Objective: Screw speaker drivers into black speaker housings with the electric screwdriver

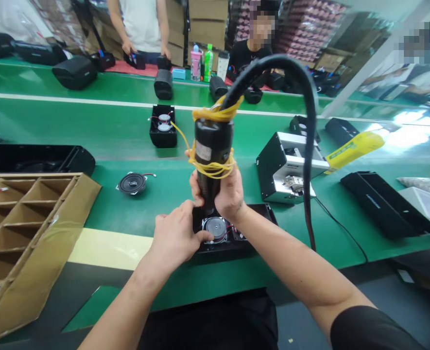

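My right hand (232,194) is wrapped round a black electric screwdriver (214,141), held upright with its tip down. Yellow wire is wound about the tool, and a thick black cable arches from its top. Below lies a black speaker housing (251,247) with a round speaker driver (215,227) and red and black wires inside; a second driver is partly hidden by my right wrist. My left hand (174,233) grips the housing's left end, its thumb at the driver's edge and its other fingers partly hidden. The screwdriver's tip is down by the driver's far edge; contact cannot be made out.
A loose speaker driver (132,183) lies left, near a cardboard divider box (36,253). Rightward stand a metal-fronted machine (285,167), a yellow tool (356,149) and a black casing (386,201). Another housing (163,138) sits ahead. Across the bench, people handle black parts.
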Demonstrator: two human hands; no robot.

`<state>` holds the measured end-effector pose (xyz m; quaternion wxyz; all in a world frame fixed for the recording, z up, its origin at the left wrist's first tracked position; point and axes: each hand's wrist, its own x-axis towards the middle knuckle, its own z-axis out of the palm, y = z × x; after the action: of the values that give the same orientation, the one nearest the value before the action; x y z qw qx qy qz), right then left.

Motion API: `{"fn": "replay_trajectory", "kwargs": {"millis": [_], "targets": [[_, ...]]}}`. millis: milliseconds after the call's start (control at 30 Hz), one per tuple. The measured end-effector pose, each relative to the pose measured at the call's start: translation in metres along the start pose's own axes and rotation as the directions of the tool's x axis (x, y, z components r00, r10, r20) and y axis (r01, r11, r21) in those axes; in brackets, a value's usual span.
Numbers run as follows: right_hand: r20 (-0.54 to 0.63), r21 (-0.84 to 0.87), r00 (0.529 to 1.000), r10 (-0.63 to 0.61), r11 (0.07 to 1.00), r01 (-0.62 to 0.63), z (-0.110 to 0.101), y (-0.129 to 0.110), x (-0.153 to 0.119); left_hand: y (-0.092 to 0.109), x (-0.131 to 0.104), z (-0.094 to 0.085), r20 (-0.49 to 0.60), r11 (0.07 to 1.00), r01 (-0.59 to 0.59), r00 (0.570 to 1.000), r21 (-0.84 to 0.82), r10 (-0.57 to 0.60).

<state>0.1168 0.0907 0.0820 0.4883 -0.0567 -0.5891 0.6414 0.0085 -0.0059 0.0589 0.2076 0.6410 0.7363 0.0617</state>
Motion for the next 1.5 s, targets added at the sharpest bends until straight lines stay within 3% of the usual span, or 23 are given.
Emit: {"fn": "replay_trajectory", "kwargs": {"millis": [67, 167, 233, 333, 400, 467, 600, 800, 933, 1067, 1300, 1500], "targets": [[-0.070, 0.003, 0.994, -0.084, 0.996, 0.084, -0.005, -0.022, 0.004, -0.002, 0.000, 0.003, -0.003, 1.000, -0.002, 1.000, 0.001, 0.002], [-0.192, -0.066, 0.949, -0.250, 0.968, 0.242, -0.024, -0.067, 0.006, -0.006, 0.000, 0.005, -0.014, 1.000, -0.029, 0.999, 0.005, 0.029], [-0.271, -0.163, 0.904, -0.330, 0.942, 0.295, -0.046, -0.096, 0.005, -0.011, 0.000, 0.006, -0.029, 0.999, -0.048, 0.998, 0.012, 0.048], [-0.353, -0.377, 0.798, -0.488, 0.855, 0.356, -0.088, -0.131, -0.002, -0.022, 0.001, 0.007, -0.115, 0.993, -0.122, 0.986, -0.001, 0.121], [-0.367, -0.501, 0.734, -0.572, 0.786, 0.362, -0.118, -0.145, -0.009, -0.028, 0.003, 0.010, -0.252, 0.965, -0.260, 0.936, -0.030, 0.244], [-0.383, -0.592, 0.694, -0.610, 0.739, 0.322, -0.145, -0.152, -0.016, -0.030, 0.005, 0.014, -0.351, 0.910, -0.413, 0.857, -0.033, 0.376], [-0.437, -0.657, 0.668, -0.602, 0.721, 0.220, -0.179, -0.151, -0.027, -0.018, 0.006, 0.019, -0.358, 0.793, -0.609, 0.743, -0.012, 0.565], [-0.512, -0.616, 0.653, -0.558, 0.768, 0.173, -0.185, -0.138, -0.031, 0.005, 0.009, 0.019, -0.257, 0.698, -0.707, 0.658, 0.113, 0.708], [-0.486, -0.580, 0.685, -0.543, 0.787, 0.212, -0.188, -0.134, -0.032, 0.013, 0.012, 0.019, -0.207, 0.653, -0.725, 0.620, 0.218, 0.757], [-0.451, -0.543, 0.719, -0.529, 0.801, 0.250, -0.191, -0.133, -0.034, 0.016, 0.017, 0.023, -0.167, 0.639, -0.722, 0.619, 0.265, 0.768], [-0.473, -0.537, 0.692, -0.545, 0.801, 0.264, -0.189, -0.136, -0.034, 0.013, 0.020, 0.027, -0.176, 0.634, -0.721, 0.610, 0.281, 0.772], [-0.482, -0.562, 0.708, -0.516, 0.802, 0.202, -0.192, -0.136, -0.036, 0.012, 0.021, 0.030, -0.203, 0.605, -0.730, 0.571, 0.317, 0.795]]}}
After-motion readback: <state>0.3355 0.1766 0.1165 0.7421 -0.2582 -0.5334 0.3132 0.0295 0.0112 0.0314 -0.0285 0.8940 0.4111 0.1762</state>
